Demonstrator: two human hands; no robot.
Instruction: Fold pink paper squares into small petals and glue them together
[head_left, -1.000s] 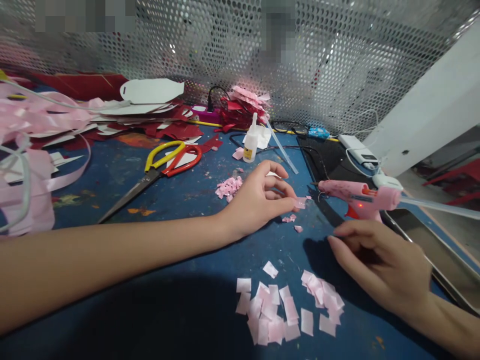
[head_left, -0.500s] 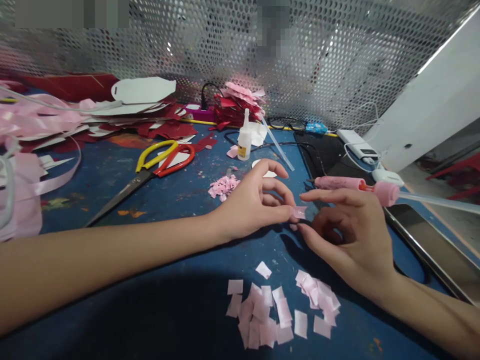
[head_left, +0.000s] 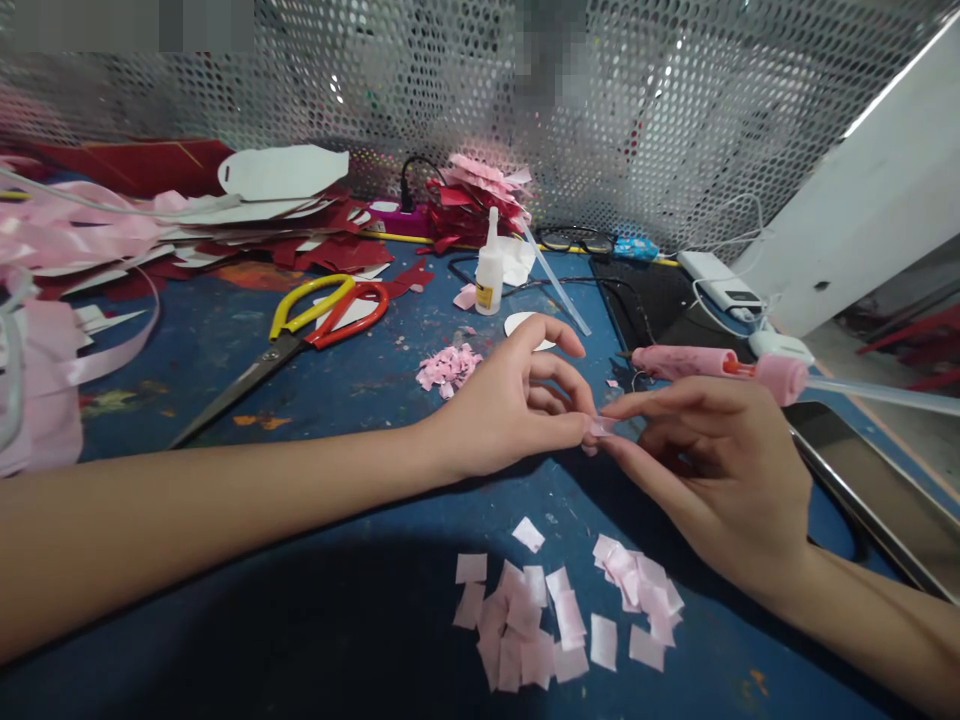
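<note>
Between thumb and forefinger, my left hand (head_left: 529, 400) pinches a small piece of pink ribbon (head_left: 601, 426). My right hand (head_left: 712, 465) meets it from the right, its thumb and forefinger closed on the ribbon's other edge. Below both hands, flat pink ribbon squares (head_left: 517, 630) lie in a loose cluster on the blue table, with a second group (head_left: 637, 580) to their right. A heap of small pink folded bits (head_left: 448, 370) sits left of my left hand, and a white oval piece (head_left: 529, 328) is partly hidden behind it.
Large scissors (head_left: 300, 335) with yellow and red handles lie at left. A small glue bottle (head_left: 489, 275) stands at the back. At right are a pink glue gun (head_left: 686, 362), a phone (head_left: 885, 480) and a white power bank (head_left: 718, 282). Pink ribbon (head_left: 97, 235) piles up at far left.
My right thumb and forefinger have come together on the ribbon piece, having been spread apart before. My left hand keeps its pinch nearly in place.
</note>
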